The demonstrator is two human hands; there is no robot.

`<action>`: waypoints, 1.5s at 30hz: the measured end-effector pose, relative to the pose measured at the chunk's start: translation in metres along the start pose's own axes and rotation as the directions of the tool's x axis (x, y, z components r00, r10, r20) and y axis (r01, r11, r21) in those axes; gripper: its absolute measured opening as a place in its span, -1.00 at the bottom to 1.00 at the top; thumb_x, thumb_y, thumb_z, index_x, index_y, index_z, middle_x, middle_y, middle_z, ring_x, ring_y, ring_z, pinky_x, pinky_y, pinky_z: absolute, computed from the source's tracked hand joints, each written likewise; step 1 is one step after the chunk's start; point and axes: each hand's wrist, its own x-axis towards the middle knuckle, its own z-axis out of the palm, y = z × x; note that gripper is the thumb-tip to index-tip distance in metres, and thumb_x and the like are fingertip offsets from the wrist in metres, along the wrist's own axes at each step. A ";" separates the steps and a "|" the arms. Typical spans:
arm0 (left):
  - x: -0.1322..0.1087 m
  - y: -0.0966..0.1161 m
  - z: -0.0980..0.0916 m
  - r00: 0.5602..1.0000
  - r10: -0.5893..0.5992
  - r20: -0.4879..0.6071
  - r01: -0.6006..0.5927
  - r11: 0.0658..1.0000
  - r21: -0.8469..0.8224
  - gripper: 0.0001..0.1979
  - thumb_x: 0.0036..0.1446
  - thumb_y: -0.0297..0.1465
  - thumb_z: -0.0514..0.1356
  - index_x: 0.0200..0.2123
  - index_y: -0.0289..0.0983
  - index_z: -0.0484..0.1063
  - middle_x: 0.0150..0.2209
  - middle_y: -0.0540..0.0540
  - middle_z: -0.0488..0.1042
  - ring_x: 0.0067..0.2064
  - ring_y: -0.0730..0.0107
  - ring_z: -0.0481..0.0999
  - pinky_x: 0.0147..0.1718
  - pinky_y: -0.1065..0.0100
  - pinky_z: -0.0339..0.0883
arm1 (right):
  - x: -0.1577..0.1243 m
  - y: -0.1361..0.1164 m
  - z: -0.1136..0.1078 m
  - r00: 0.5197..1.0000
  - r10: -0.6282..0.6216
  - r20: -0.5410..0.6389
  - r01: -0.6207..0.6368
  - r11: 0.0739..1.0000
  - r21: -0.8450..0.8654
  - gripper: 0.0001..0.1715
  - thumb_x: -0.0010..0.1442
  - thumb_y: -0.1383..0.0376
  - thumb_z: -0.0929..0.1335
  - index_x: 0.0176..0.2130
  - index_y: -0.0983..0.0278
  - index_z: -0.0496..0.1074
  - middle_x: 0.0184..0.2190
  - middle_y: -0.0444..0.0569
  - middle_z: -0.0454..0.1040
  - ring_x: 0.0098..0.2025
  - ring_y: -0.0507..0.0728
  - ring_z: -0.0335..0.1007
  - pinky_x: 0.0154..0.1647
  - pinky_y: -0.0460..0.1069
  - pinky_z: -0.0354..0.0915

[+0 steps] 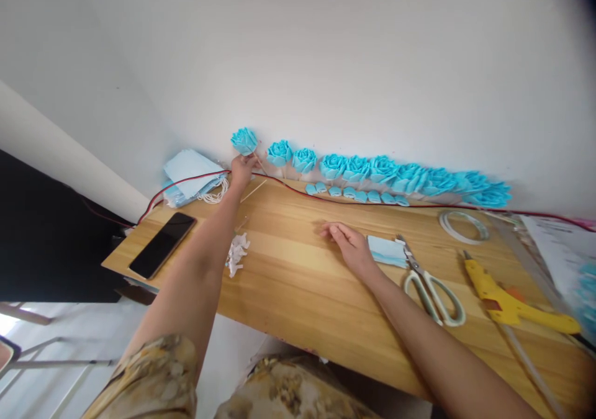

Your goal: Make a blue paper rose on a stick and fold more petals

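Observation:
My left hand (pixel 242 171) reaches to the far edge of the wooden table (pixel 298 282) and pinches the thin stick of a blue paper rose (pixel 244 140), which stands against the wall. A row of several more blue roses (pixel 372 169) leans on the wall to its right. In front of them lies a line of small blue petals (pixel 358 194). My right hand (pixel 351 245) rests flat on the tabletop, fingers stretched out, holding nothing. A blue-and-white paper piece (pixel 385 249) lies just right of it.
Scissors (pixel 431 285) and a yellow glue gun (pixel 507 301) lie at the right. A phone (pixel 162 244) is at the left, a stack of blue masks (pixel 193 177) behind it. White scraps (pixel 236 252) lie mid-table. A red wire (pixel 326 198) runs along the back, near a white coil (pixel 463 225).

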 end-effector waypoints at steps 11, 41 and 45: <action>-0.006 -0.004 0.005 0.998 -0.047 -0.034 0.051 0.990 0.131 -0.84 0.07 -0.31 0.27 -0.42 -0.28 0.40 -0.45 -0.14 0.57 -0.31 0.17 0.61 -0.21 0.24 0.46 | 0.000 0.000 0.000 1.000 0.012 -0.003 -0.012 1.000 0.013 -0.48 0.35 -0.10 0.25 -0.13 0.21 0.56 -0.25 0.01 0.64 -0.19 0.17 0.51 -0.09 0.06 0.35; -0.006 -0.006 0.009 0.997 -0.038 0.068 0.016 0.956 0.294 -0.83 0.00 -0.34 0.29 -0.57 -0.24 0.43 -0.52 -0.13 0.54 -0.30 0.10 0.56 -0.09 0.18 0.41 | -0.001 -0.005 0.001 1.000 0.011 -0.012 -0.011 1.000 0.011 -0.41 0.34 -0.15 0.23 -0.11 0.22 0.57 -0.30 0.01 0.64 -0.22 0.17 0.52 -0.10 0.05 0.38; -0.008 -0.006 0.011 0.997 -0.037 0.060 0.018 0.955 0.297 -0.83 0.01 -0.33 0.28 -0.55 -0.25 0.43 -0.51 -0.12 0.55 -0.33 0.13 0.56 -0.12 0.19 0.42 | -0.001 -0.006 0.000 1.000 0.015 -0.005 -0.015 1.000 0.006 -0.40 0.34 -0.15 0.23 -0.10 0.23 0.57 -0.29 0.02 0.64 -0.22 0.17 0.51 -0.09 0.06 0.36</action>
